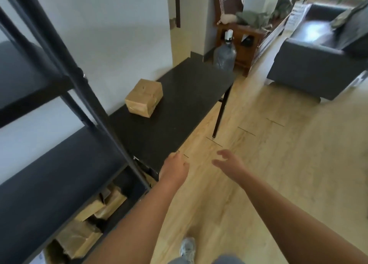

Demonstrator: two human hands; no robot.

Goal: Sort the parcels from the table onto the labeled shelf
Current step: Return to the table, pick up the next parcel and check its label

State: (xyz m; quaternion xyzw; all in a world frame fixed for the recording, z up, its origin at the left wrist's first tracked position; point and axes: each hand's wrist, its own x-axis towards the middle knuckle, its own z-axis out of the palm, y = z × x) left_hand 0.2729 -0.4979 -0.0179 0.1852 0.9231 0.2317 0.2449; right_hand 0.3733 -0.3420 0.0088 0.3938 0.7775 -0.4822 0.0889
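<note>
Brown parcel [144, 98] sits on the black table [185, 104]; left hand [175, 169] and right hand [229, 163] hover, each grip apart, empty.

It was a home's living room. A grey sofa [310, 72] stood on wood-look flooring [278, 164], near a wooden cabinet [245, 50] and a water jug [225, 56].

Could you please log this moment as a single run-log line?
left hand: empty, open | right hand: empty, open | parcel: alone on table | shelf: parcels on lower level
</note>
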